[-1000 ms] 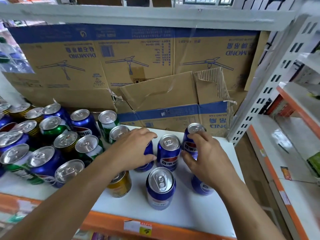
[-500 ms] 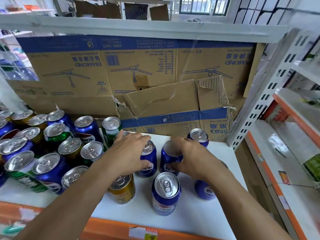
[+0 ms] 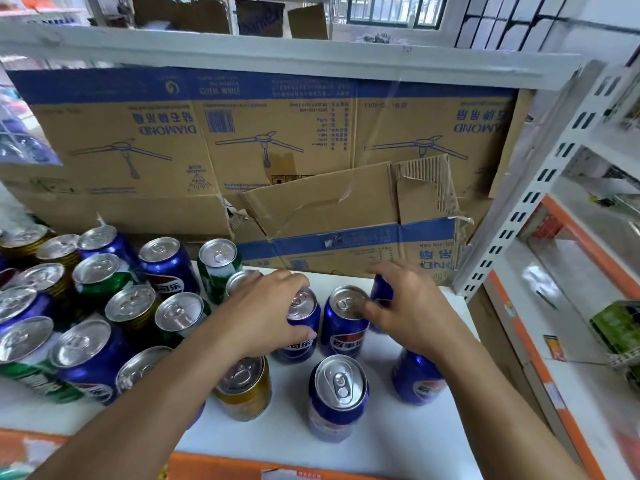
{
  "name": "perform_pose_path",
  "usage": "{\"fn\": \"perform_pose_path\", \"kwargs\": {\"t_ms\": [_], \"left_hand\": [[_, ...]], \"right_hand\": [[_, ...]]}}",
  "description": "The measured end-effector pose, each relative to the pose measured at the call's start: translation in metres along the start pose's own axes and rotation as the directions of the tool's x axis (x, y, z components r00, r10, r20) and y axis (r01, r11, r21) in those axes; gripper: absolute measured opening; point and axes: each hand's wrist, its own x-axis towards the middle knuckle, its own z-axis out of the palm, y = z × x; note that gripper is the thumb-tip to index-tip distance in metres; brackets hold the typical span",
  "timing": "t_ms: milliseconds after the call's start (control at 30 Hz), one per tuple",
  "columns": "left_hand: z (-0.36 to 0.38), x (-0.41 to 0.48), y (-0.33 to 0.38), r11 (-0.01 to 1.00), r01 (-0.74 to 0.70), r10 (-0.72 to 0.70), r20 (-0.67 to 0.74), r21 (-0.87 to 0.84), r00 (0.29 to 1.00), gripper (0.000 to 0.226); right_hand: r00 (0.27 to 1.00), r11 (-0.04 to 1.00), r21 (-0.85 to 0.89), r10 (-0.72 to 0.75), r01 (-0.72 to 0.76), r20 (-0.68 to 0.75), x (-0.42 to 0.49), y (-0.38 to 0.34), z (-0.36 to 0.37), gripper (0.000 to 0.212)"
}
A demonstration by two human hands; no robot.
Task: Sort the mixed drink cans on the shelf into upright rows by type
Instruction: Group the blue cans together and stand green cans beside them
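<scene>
The mixed cans (image 3: 81,344) (blue, green and gold) stand upright and tightly packed on the left part of the white shelf (image 3: 398,441), all lids sealed. Behind them leans a cardboard box (image 3: 277,150) with a torn flap; its contents cannot be seen. A gold can (image 3: 246,393) stands under the left wrist. The left hand (image 3: 266,310) grips the left blue can (image 3: 304,336) from above, with fingers over the lid and thumb on the label. Just beside it stands the middle blue can (image 3: 343,336), with the front blue can (image 3: 337,403) nearer the shelf edge. The right hand (image 3: 412,313) curls round the rear blue can (image 3: 381,289) — thumb at the middle can's rim. The right blue can (image 3: 415,386) stands under that wrist. All the blue cans are upright.
</scene>
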Motion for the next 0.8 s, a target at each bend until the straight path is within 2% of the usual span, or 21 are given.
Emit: {"fn": "perform_pose_path", "kwargs": {"t_ms": [133, 200, 300, 433, 667, 800], "left_hand": [[-0.002, 0.0, -0.001, 0.999, -0.03, 0.029, -0.026, -0.033, 0.999, 0.076], [-0.001, 0.001, 0.0, 0.999, -0.038, 0.038, -0.015, -0.021, 0.999, 0.078], [-0.001, 0.003, -0.001, 0.998, -0.056, 0.056, -0.01, -0.03, 0.998, 0.078], [-0.005, 0.007, 0.003, 0.996, -0.06, 0.06, -0.002, -0.063, 0.998, 0.072], [0.0, 0.028, 0.026, 0.971, -0.18, 0.181, -0.008, -0.157, 0.983, 0.07], [0.009, 0.035, 0.033, 0.949, -0.211, 0.213, -0.018, -0.233, 0.977, 0.069]], "right_hand": [[0.978, 0.986, -0.124, -0.085, 0.11, 0.192, 0.009, -0.006, 0.009, 0.074], [0.966, 0.968, -0.197, -0.11, 0.158, 0.234, 0.012, -0.01, 0.014, 0.067], [0.973, 0.954, -0.236, -0.145, 0.185, 0.179, 0.021, -0.015, 0.016, 0.044], [0.991, 0.96, -0.259, -0.082, 0.107, 0.106, 0.039, -0.011, 0.014, 0.043], [0.999, 0.97, -0.238, 0.038, -0.039, -0.01, 0.066, -0.008, 0.017, 0.04], [0.994, 0.966, -0.25, 0.083, -0.065, 0.064, 0.07, -0.002, 0.012, 0.04]]}}
